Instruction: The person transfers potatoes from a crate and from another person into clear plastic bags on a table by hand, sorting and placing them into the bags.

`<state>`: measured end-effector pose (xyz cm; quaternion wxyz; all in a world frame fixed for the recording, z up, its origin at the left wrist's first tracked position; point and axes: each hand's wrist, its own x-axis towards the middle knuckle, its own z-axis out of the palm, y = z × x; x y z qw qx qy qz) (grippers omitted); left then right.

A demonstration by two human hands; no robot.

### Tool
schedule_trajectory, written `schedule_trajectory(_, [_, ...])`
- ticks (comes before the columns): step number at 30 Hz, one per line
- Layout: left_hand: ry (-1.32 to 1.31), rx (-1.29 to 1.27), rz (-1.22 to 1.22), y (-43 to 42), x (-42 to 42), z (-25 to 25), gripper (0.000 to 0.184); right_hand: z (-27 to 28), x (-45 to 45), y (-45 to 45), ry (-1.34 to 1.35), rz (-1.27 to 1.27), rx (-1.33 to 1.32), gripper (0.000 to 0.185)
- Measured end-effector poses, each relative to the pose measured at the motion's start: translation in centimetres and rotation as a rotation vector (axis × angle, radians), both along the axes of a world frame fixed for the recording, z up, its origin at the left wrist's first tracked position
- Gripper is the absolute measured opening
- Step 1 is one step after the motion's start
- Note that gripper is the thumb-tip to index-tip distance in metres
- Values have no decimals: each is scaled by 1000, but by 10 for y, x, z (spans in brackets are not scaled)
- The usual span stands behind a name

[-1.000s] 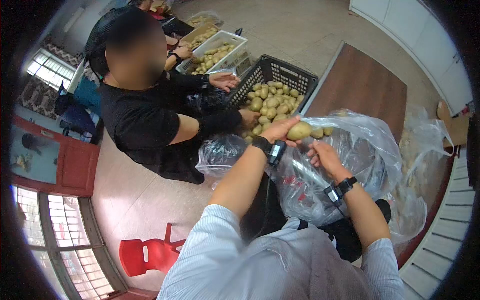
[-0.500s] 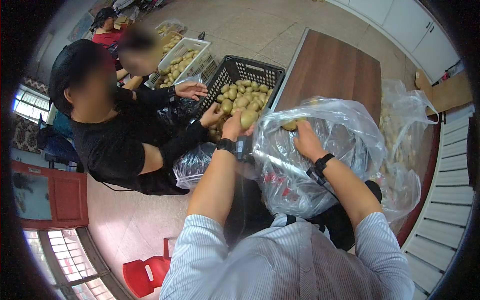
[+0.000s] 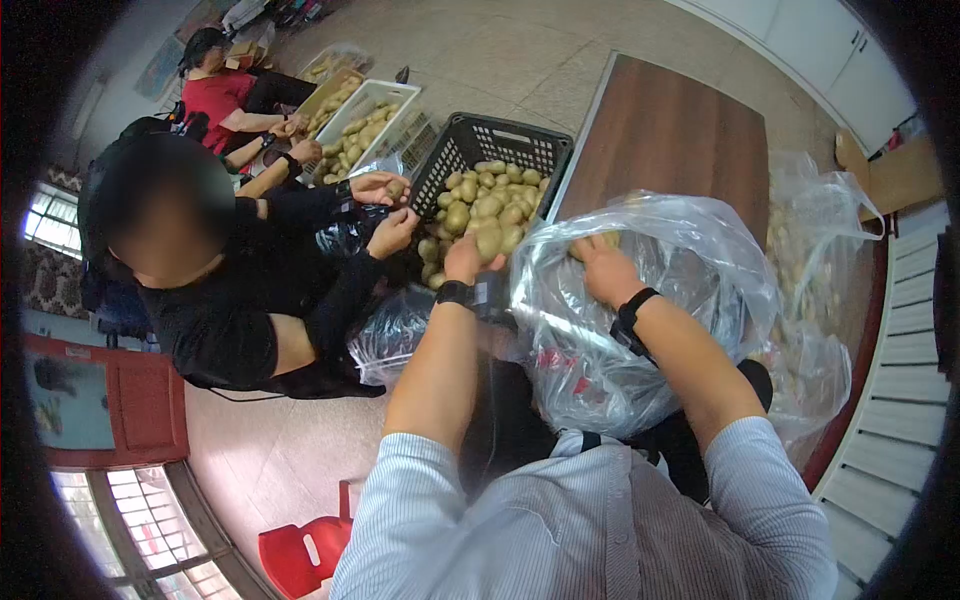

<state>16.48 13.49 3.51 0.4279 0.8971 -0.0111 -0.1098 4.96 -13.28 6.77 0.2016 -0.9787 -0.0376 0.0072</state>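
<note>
My left hand (image 3: 465, 262) is closed round a potato (image 3: 488, 241) at the near edge of the black crate (image 3: 561, 150), which holds many potatoes (image 3: 487, 206). My right hand (image 3: 608, 272) reaches into the mouth of a clear plastic bag (image 3: 690, 215) on my lap. Its fingers lie on a potato (image 3: 613, 240) at the bag's far rim, and their tips are partly hidden. Left of the crate, a co-worker's hands (image 3: 391, 232) are close together, with a small potato (image 3: 395, 188) in one of them.
A brown table (image 3: 680, 140) stands beyond the bag. Another filled clear bag (image 3: 800, 260) is at the right. White crate (image 3: 405, 95) with potatoes and a person in red (image 3: 215, 100) are at the upper left. A red chair (image 3: 300, 550) stands at the lower left.
My left hand has moved left and back to the crate with a potato. My right hand has moved from in front of the bag's opening to its far rim. The co-worker's hands have come together.
</note>
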Motion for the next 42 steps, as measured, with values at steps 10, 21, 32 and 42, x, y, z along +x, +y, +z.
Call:
schedule_trajectory(10, [-287,491,-251,13,-2,-4,60,-8,-6,0,-109,-20,-42,24])
schedule_trajectory(21, [-237,637,-309,34,11,-34,53,-17,-39,-11,-55,-75,-34,27])
schedule_trajectory(32, [56,374,-178,11,11,-11,26,-19,-58,-10,-11,-117,-70,44])
schedule_trajectory(42, [441,-771,112,-8,10,-37,15,-27,-71,-10,-145,-57,38,22])
